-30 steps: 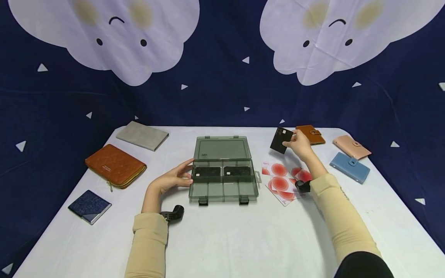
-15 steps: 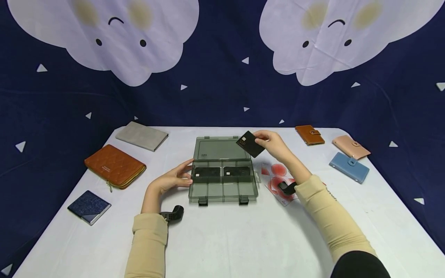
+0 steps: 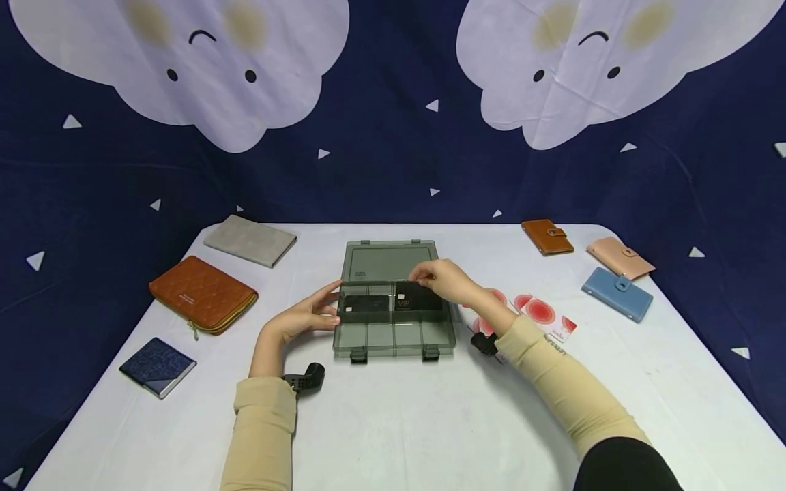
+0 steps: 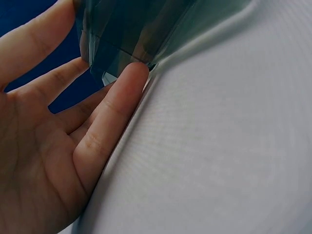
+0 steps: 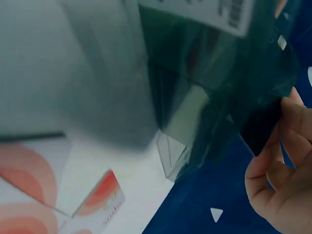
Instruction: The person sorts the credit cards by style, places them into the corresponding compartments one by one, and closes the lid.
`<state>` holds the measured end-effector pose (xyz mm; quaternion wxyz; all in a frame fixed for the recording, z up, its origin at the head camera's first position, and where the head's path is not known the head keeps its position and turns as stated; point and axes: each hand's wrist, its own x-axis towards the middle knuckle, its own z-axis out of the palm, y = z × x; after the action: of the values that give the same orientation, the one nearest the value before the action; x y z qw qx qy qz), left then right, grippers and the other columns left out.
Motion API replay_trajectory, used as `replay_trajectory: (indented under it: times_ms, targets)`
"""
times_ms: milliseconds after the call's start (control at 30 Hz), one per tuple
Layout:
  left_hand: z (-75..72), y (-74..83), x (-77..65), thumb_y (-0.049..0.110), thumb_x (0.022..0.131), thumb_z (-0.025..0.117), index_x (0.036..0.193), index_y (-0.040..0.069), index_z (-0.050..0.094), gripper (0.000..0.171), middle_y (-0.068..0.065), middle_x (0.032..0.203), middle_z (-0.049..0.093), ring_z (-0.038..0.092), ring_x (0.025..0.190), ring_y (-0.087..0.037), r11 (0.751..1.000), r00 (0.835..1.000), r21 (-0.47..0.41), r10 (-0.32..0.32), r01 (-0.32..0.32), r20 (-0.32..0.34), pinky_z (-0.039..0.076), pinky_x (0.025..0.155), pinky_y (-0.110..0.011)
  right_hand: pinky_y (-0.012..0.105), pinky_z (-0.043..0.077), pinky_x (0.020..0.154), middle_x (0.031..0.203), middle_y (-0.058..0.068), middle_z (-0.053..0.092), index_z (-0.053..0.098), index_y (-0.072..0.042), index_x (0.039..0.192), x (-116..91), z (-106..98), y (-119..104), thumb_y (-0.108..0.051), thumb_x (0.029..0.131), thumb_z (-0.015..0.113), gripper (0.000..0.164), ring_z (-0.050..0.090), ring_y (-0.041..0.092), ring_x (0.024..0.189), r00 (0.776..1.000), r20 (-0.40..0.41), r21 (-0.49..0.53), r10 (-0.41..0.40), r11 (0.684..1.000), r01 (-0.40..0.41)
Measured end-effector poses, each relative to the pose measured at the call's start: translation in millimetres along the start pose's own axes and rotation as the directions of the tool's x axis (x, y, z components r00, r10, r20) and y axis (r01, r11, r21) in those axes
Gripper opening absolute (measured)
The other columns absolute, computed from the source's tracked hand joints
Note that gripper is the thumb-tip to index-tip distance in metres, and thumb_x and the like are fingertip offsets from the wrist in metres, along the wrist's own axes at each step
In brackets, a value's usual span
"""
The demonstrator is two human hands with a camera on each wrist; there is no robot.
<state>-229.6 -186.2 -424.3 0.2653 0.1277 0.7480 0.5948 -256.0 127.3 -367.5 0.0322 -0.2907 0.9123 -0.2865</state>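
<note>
A translucent dark green plastic box (image 3: 376, 335) lies with its lid (image 3: 389, 262) laid back, divided into compartments. My left hand (image 3: 302, 319) rests against the box's left side, fingers and thumb extended; the left wrist view shows the fingertips (image 4: 136, 73) touching its wall. My right hand (image 3: 449, 281) pinches a black card (image 3: 422, 297) marked VIP, with a small light chip mark, at the right back compartment. In the right wrist view, that hand (image 5: 287, 170) holds the card's edge. Another black card (image 3: 367, 304) stands in the left back compartment.
Several red-and-white cards (image 3: 540, 311) lie right of the box, partly under the right forearm. At left are a grey wallet (image 3: 248, 240), a brown zip wallet (image 3: 204, 293) and a dark blue wallet (image 3: 156, 365). Brown (image 3: 546, 236), pink (image 3: 619, 257) and blue (image 3: 617, 293) wallets lie right.
My right hand has carried the black VIP card leftward from beyond the red-and-white cards, then down into the box's right back compartment. The left hand has stayed at the box.
</note>
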Motion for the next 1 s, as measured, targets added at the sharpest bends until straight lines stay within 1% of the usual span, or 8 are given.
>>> replay_trajectory:
  times_ms: [200, 267, 367, 467, 600, 800, 900, 1000]
  targets:
    - [0.0, -0.2, 0.3, 0.008, 0.083, 0.065, 0.150, 0.022, 0.011, 0.087, -0.018, 0.152, 0.009, 0.041, 0.112, -0.024, 1.000, 1.000, 0.000, -0.001, 0.001, 0.002, 0.041, 0.090, -0.035, 0.035, 0.049, 0.077, 0.092, 0.008, 0.068, 0.067, -0.005, 0.096, -2, 7, -1, 0.005, 0.085, 0.057, 0.017, 0.063, 0.024, 0.088, 0.998, 0.057, -0.157, -0.031, 0.987, 0.040]
    - [-0.1, -0.2, 0.3, 0.008, 0.083, 0.065, 0.150, 0.022, 0.011, 0.087, -0.018, 0.152, 0.009, 0.041, 0.113, -0.024, 1.000, 1.000, 0.001, 0.000, 0.000, 0.001, 0.041, 0.090, -0.035, 0.035, 0.049, 0.076, 0.092, 0.007, 0.066, 0.068, -0.006, 0.097, -3, 8, -1, 0.004, 0.084, 0.060, 0.018, 0.062, 0.024, 0.087, 0.997, 0.063, -0.231, -0.051, 0.971, 0.064]
    - [0.0, 0.1, 0.1, 0.009, 0.083, 0.065, 0.150, 0.022, 0.012, 0.087, -0.018, 0.152, 0.010, 0.040, 0.113, -0.025, 1.000, 1.000, 0.006, 0.000, 0.000, -0.002, 0.040, 0.090, -0.035, 0.035, 0.050, 0.074, 0.092, 0.007, 0.063, 0.070, -0.007, 0.101, -6, 10, -1, 0.003, 0.082, 0.063, 0.022, 0.062, 0.024, 0.087, 0.993, 0.065, -0.336, -0.097, 0.935, 0.113]
    - [0.2, 0.5, -0.2, 0.009, 0.083, 0.066, 0.150, 0.022, 0.012, 0.087, -0.018, 0.152, 0.010, 0.041, 0.112, -0.024, 1.000, 1.000, 0.008, 0.001, -0.001, -0.001, 0.040, 0.090, -0.036, 0.037, 0.050, 0.076, 0.095, 0.008, 0.064, 0.070, -0.007, 0.105, -7, 11, -2, 0.001, 0.082, 0.065, 0.025, 0.063, 0.026, 0.090, 0.991, 0.068, -0.398, -0.113, 0.908, 0.131]
    - [1.1, 1.3, -0.4, 0.008, 0.083, 0.065, 0.150, 0.021, 0.011, 0.087, -0.018, 0.152, 0.009, 0.043, 0.109, -0.020, 1.000, 1.000, -0.004, 0.006, -0.006, 0.005, 0.041, 0.089, -0.034, 0.041, 0.050, 0.078, 0.097, 0.009, 0.066, 0.069, -0.007, 0.105, -8, 12, -2, 0.001, 0.081, 0.065, 0.026, 0.063, 0.029, 0.090, 0.991, 0.069, -0.450, -0.111, 0.883, 0.130]
    - [1.9, 2.1, -0.1, 0.005, 0.084, 0.063, 0.150, 0.020, 0.009, 0.087, -0.019, 0.152, 0.006, 0.047, 0.101, -0.014, 1.000, 1.000, -0.030, 0.005, -0.004, 0.015, 0.043, 0.086, -0.031, 0.042, 0.049, 0.074, 0.090, 0.008, 0.070, 0.070, -0.009, 0.102, -10, 15, 0, 0.000, 0.080, 0.065, 0.024, 0.065, 0.026, 0.083, 0.986, 0.082, -0.505, -0.146, 0.847, 0.167]
    - [1.6, 2.1, -0.1, 0.005, 0.083, 0.063, 0.150, 0.020, 0.010, 0.087, -0.018, 0.153, 0.006, 0.046, 0.102, -0.015, 1.000, 1.000, -0.024, 0.003, -0.003, 0.012, 0.043, 0.086, -0.031, 0.044, 0.047, 0.074, 0.091, 0.007, 0.071, 0.070, -0.009, 0.101, -12, 15, 1, 0.000, 0.079, 0.066, 0.025, 0.065, 0.024, 0.084, 0.982, 0.103, -0.502, -0.155, 0.844, 0.186]
    - [1.0, 2.0, -0.4, 0.005, 0.084, 0.063, 0.150, 0.020, 0.010, 0.087, -0.018, 0.153, 0.006, 0.045, 0.103, -0.016, 1.000, 1.000, -0.020, 0.004, -0.004, 0.012, 0.043, 0.087, -0.033, 0.043, 0.048, 0.078, 0.094, 0.006, 0.070, 0.069, -0.008, 0.101, -14, 12, 2, 0.003, 0.078, 0.066, 0.027, 0.065, 0.025, 0.088, 0.979, 0.106, -0.449, -0.173, 0.870, 0.203]
